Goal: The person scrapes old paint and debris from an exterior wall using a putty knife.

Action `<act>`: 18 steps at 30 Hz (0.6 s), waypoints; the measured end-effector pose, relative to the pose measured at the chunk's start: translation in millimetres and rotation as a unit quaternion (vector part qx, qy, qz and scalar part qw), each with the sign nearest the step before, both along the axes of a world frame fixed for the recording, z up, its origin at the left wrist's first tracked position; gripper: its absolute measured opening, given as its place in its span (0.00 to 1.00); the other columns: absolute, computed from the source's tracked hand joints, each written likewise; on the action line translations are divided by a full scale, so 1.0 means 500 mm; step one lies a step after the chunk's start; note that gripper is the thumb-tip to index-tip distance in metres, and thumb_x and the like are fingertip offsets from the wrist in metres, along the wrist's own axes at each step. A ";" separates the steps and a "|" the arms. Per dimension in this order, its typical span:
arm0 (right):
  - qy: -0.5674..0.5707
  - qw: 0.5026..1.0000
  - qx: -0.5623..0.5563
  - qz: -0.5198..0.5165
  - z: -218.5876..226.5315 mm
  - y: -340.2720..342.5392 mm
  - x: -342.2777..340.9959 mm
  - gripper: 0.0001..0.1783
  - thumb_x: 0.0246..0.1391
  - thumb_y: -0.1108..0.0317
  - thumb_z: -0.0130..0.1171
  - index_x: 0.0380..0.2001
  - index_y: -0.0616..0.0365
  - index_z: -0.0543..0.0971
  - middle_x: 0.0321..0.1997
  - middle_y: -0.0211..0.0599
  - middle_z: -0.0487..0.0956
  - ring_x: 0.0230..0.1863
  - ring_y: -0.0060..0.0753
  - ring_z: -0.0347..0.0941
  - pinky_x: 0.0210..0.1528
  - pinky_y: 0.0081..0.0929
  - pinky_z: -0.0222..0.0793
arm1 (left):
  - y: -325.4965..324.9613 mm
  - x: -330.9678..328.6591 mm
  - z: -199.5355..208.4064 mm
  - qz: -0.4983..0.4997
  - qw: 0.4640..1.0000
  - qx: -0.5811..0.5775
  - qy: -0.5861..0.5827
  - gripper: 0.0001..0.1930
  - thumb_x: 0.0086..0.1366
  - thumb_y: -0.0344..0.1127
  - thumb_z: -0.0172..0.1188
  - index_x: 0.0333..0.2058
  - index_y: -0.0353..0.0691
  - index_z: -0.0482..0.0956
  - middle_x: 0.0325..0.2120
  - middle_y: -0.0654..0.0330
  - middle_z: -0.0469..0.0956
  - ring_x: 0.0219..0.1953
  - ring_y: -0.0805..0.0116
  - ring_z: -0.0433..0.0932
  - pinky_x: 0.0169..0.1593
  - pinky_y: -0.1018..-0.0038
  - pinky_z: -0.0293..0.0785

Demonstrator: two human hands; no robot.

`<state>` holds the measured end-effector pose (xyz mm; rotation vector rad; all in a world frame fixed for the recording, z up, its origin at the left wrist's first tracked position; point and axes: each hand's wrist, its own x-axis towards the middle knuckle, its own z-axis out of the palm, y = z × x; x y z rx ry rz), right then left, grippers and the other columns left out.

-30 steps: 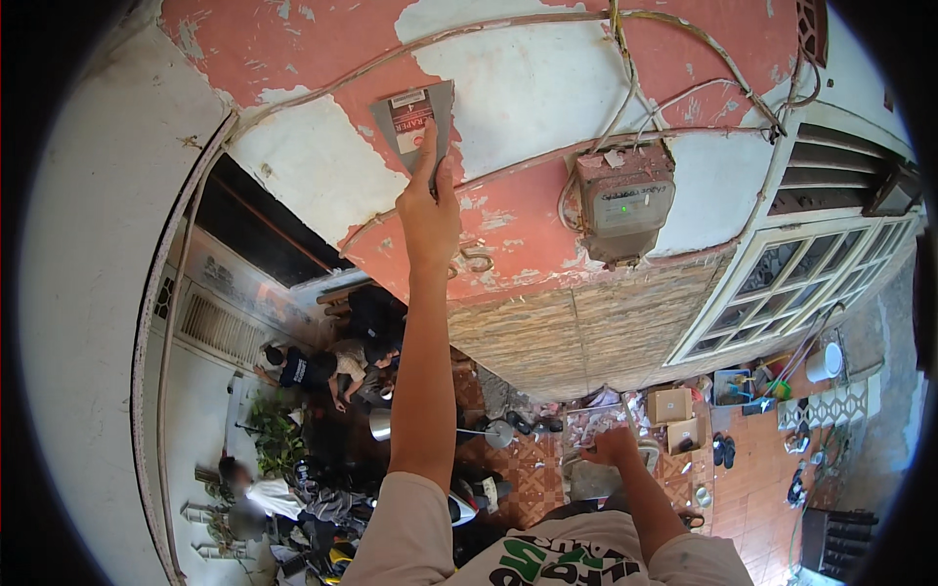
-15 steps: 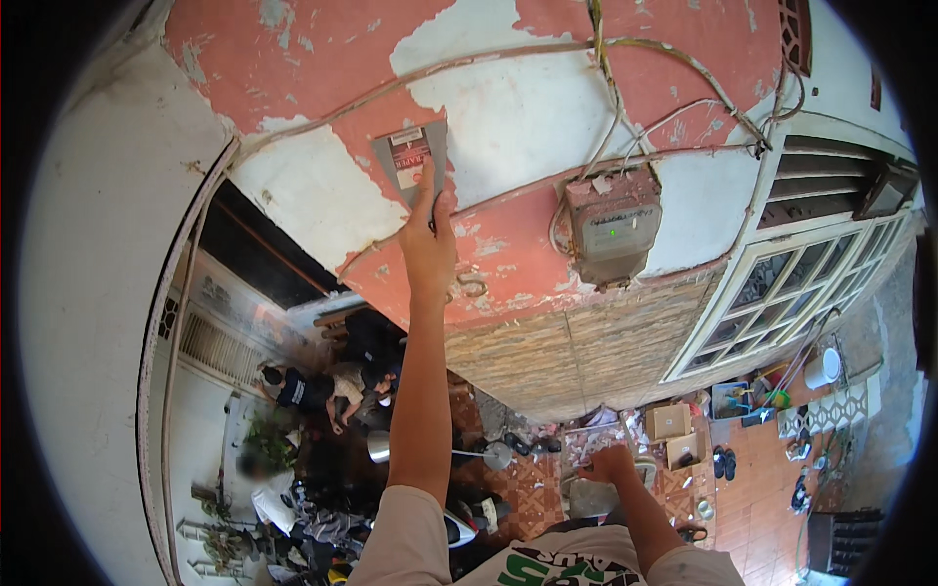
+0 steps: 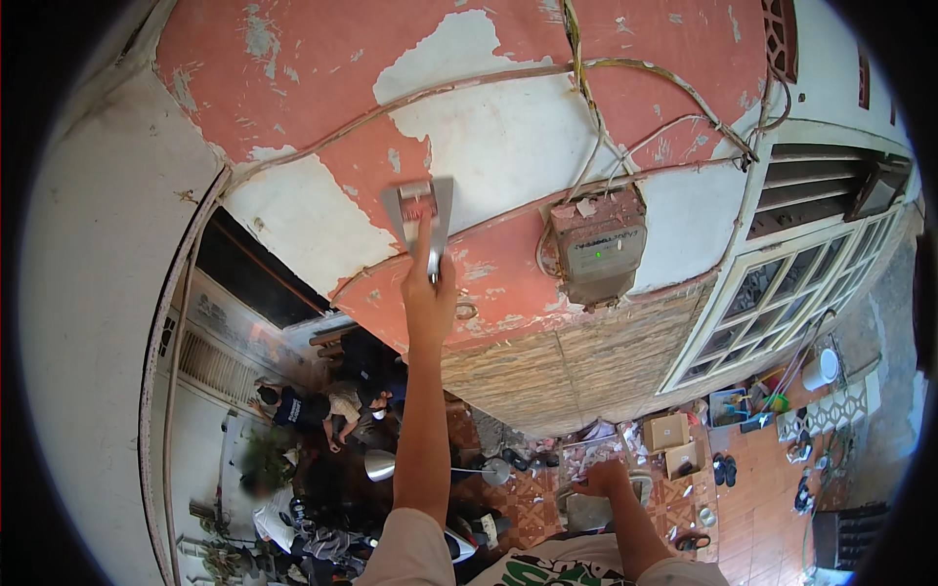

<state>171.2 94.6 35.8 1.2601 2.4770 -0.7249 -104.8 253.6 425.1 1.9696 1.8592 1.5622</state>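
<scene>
My left hand (image 3: pixel 427 298) is raised at arm's length, its fingers wrapped round the handle of a wide scraper (image 3: pixel 442 213). The scraper's flat grey metal blade points upward and carries a red and white label. It lies over a strip of flaking red paint (image 3: pixel 366 151) beside a bare white patch (image 3: pixel 503 127) of the wall. Whether the blade's edge touches the wall I cannot tell. Lower down, my right hand (image 3: pixel 608 479) is closed near a grey seat-like thing (image 3: pixel 591 513); what it grips, if anything, is hidden.
An electric meter box (image 3: pixel 598 249) with cables (image 3: pixel 583 73) is fixed to the wall right of the scraper. White-framed windows (image 3: pixel 752 298) stand farther right. Far below, people (image 3: pixel 332 405) crouch at left, and cardboard boxes (image 3: pixel 666 433) and sandals (image 3: pixel 724 470) lie on the tiled floor.
The scraper in my left hand has moved down and slightly right along the wall. The whole view has shifted a little. My right hand stays low and closed.
</scene>
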 end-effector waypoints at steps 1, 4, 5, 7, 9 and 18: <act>0.000 1.000 0.002 -0.004 -0.004 0.003 0.006 0.35 0.46 0.29 0.46 0.27 0.47 0.86 0.28 0.41 0.83 0.32 0.46 0.81 0.38 0.46 0.75 | -0.011 -0.002 -0.018 -0.004 1.000 0.002 0.000 0.32 0.66 0.25 0.51 0.68 0.53 0.56 0.28 0.55 0.78 0.18 0.76 0.61 0.25 0.77 0.63; -0.005 1.000 -0.003 0.008 -0.004 0.000 0.001 0.34 0.46 0.29 0.46 0.28 0.47 0.86 0.30 0.42 0.83 0.33 0.45 0.81 0.39 0.45 0.75 | -0.057 -0.035 -0.065 -0.007 0.999 -0.024 -0.023 0.36 0.65 0.23 0.51 0.69 0.50 0.49 0.24 0.58 0.75 0.19 0.78 0.63 0.25 0.78 0.64; 0.001 1.000 0.003 0.012 -0.005 -0.001 -0.003 0.34 0.46 0.29 0.46 0.29 0.46 0.86 0.30 0.42 0.83 0.34 0.45 0.81 0.39 0.45 0.75 | -0.065 -0.059 -0.084 -0.021 0.999 0.000 -0.025 0.36 0.65 0.23 0.51 0.69 0.48 0.47 0.25 0.58 0.77 0.19 0.78 0.65 0.26 0.78 0.64; 0.005 1.000 0.008 0.015 -0.011 -0.001 -0.002 0.34 0.46 0.29 0.46 0.31 0.45 0.86 0.31 0.42 0.83 0.34 0.45 0.81 0.40 0.45 0.75 | -0.084 -0.084 -0.099 -0.036 0.999 0.023 -0.030 0.36 0.66 0.24 0.51 0.69 0.45 0.45 0.27 0.58 0.78 0.20 0.79 0.66 0.26 0.78 0.64; 0.016 1.000 -0.013 -0.010 -0.021 0.001 0.010 0.34 0.46 0.27 0.46 0.33 0.42 0.86 0.32 0.42 0.83 0.35 0.44 0.81 0.40 0.45 0.75 | -0.101 -0.089 -0.090 -0.041 0.988 -0.034 -0.147 0.32 0.67 0.25 0.50 0.67 0.41 0.48 0.30 0.57 0.80 0.21 0.78 0.68 0.26 0.77 0.66; -0.016 0.999 0.032 0.020 -0.060 -0.003 0.001 0.34 0.47 0.25 0.44 0.35 0.37 0.86 0.30 0.39 0.84 0.34 0.44 0.81 0.39 0.44 0.74 | -0.116 -0.194 -0.034 -0.050 0.980 -0.084 -0.171 0.12 0.73 0.36 0.45 0.49 0.36 0.70 0.22 0.61 0.77 0.16 0.77 0.73 0.20 0.80 0.71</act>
